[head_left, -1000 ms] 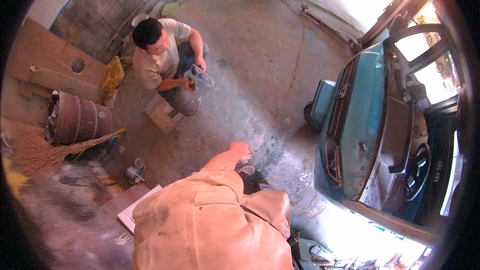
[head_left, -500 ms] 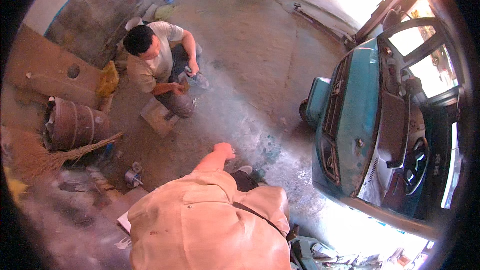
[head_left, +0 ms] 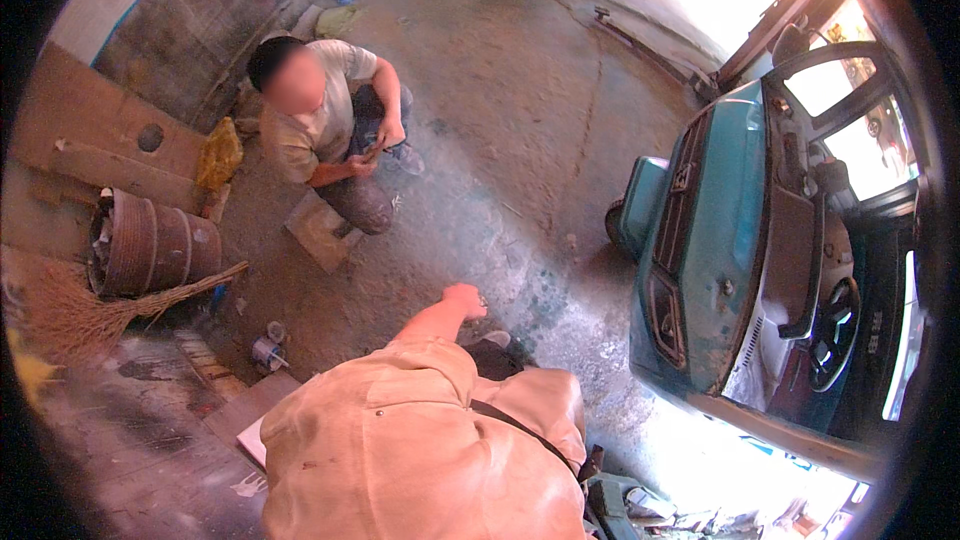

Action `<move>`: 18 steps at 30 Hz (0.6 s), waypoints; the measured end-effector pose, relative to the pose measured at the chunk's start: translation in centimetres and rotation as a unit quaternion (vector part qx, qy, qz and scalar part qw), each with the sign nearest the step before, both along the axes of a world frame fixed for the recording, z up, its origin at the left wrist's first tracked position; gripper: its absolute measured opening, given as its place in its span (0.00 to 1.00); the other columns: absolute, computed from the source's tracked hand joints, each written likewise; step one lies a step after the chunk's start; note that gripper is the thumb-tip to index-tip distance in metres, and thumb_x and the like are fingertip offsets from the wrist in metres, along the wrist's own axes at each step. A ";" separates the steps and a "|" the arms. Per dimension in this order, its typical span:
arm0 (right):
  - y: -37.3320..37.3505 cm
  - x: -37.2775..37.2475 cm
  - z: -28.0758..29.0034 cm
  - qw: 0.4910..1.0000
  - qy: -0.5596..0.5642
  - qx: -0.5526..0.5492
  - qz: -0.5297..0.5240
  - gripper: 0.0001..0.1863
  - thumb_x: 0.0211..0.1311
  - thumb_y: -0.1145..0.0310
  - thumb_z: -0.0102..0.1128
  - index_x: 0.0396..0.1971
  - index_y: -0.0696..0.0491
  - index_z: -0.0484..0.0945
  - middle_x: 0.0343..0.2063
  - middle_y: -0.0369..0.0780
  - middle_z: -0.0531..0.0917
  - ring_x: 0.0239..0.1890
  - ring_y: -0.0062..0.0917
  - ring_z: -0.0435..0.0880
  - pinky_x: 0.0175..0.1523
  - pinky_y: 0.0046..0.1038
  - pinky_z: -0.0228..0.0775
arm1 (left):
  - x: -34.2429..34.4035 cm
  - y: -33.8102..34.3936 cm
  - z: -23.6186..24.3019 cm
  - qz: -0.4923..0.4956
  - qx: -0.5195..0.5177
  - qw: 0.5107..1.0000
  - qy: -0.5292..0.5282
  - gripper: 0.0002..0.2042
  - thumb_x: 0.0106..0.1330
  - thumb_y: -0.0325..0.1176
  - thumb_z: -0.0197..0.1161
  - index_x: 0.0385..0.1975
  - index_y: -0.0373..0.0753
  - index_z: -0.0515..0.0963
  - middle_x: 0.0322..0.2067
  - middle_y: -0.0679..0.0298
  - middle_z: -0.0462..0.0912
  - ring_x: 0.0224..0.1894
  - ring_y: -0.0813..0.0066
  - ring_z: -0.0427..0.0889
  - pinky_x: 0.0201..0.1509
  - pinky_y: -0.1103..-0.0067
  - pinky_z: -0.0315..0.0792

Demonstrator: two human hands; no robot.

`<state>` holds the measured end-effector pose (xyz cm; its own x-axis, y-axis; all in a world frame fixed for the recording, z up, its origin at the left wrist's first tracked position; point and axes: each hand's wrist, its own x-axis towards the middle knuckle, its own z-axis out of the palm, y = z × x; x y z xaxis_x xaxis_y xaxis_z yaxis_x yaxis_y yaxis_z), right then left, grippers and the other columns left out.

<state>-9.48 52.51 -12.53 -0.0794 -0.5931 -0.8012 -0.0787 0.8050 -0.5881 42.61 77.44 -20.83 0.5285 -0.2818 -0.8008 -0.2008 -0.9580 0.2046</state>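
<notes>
My left hand (head_left: pixel 463 301) is stretched out over the dusty floor, at the end of a bare forearm in a tan sleeve (head_left: pixel 425 365). Its fingers are curled closed. A small dark spot shows at the fingertips, but what they hold, if anything, is too small to make out. Beyond the hand lies the pale, blue-stained floor (head_left: pixel 540 305). My right hand is out of sight; my tan-clad knee (head_left: pixel 545 400) and a dark shoe (head_left: pixel 495 339) are visible. To the far left squats a co-worker (head_left: pixel 325 130), both hands together on a small brownish thing (head_left: pixel 371 153).
On the right stands a teal vehicle cab (head_left: pixel 715 230) with a steering wheel (head_left: pixel 832 335). At left are a rusty drum (head_left: pixel 165 245), a straw broom (head_left: pixel 110 312) and a can (head_left: pixel 267 354). A flat board (head_left: pixel 320 232) lies beside the co-worker.
The co-worker has raised their head and brought their hands together. My left hand is slightly farther right in the picture, still closed. The whole view has shifted a little.
</notes>
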 end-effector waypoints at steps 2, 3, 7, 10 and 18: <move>0.0 -0.3 0.1 1.000 0.000 -0.002 -0.004 0.38 0.80 0.36 0.47 0.79 0.45 0.65 0.75 0.42 0.70 0.73 0.42 0.70 0.76 0.46 0.64 | 0.0 -0.1 0.0 -0.001 -0.008 1.000 -0.004 0.27 0.57 0.53 0.67 0.53 0.43 0.88 0.53 0.56 0.90 0.57 0.54 0.89 0.60 0.60 0.83; 0.0 -0.3 0.0 1.000 0.001 -0.004 -0.004 0.38 0.80 0.36 0.47 0.79 0.45 0.65 0.75 0.42 0.70 0.73 0.42 0.70 0.76 0.46 0.64 | -0.2 -0.2 -0.1 -0.001 -0.012 1.000 -0.005 0.27 0.57 0.53 0.67 0.53 0.43 0.88 0.53 0.56 0.90 0.57 0.55 0.89 0.59 0.60 0.83; 0.4 0.4 -0.6 1.000 -0.008 0.005 -0.004 0.38 0.80 0.36 0.47 0.79 0.45 0.65 0.75 0.42 0.71 0.73 0.41 0.71 0.76 0.46 0.64 | -0.2 1.8 -2.2 -0.009 -0.003 1.000 -0.020 0.30 0.59 0.62 0.68 0.52 0.44 0.88 0.52 0.54 0.90 0.56 0.53 0.89 0.61 0.58 0.81; 0.3 -0.4 -0.6 1.000 -0.006 0.004 -0.012 0.38 0.80 0.36 0.47 0.78 0.45 0.66 0.75 0.42 0.71 0.73 0.41 0.71 0.76 0.45 0.64 | -0.4 1.4 -2.2 -0.017 -0.006 1.000 -0.024 0.29 0.60 0.60 0.68 0.53 0.44 0.88 0.53 0.55 0.90 0.57 0.54 0.88 0.61 0.58 0.81; 0.6 -1.3 -1.1 1.000 -0.007 0.007 -0.019 0.38 0.80 0.36 0.47 0.78 0.46 0.66 0.75 0.42 0.72 0.72 0.41 0.72 0.76 0.45 0.65 | -0.3 1.7 -1.1 0.022 -0.010 0.999 -0.022 0.28 0.58 0.54 0.69 0.53 0.42 0.88 0.53 0.56 0.91 0.56 0.55 0.89 0.60 0.58 0.82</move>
<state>-10.80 53.09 -13.60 -0.0901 -0.5788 -0.8105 -0.0387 0.8152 -0.5779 42.35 79.12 -21.88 0.5759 -0.2740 -0.7702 -0.1681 -0.9617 0.2165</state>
